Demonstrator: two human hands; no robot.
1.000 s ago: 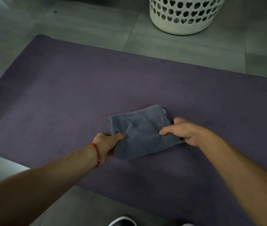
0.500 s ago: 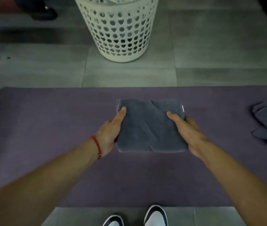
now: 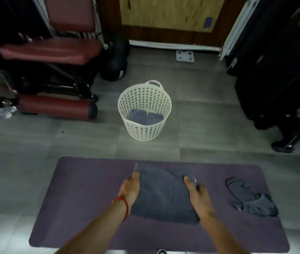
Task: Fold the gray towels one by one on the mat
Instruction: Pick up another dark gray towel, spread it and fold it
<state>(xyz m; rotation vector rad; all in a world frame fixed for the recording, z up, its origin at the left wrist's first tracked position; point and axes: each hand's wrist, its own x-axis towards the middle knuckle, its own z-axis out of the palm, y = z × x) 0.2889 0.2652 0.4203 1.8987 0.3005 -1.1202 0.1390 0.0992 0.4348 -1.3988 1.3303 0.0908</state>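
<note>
Mat beneath hand-held folded towel.

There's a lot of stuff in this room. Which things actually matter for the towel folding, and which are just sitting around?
Part of the job:
folded gray towel, gripped by the left hand and right hand
crumpled gray towels waiting on the mat
white basket holding folded towels

Just lying about:
red padded bench
black equipment on the right
white plate by the door
</note>
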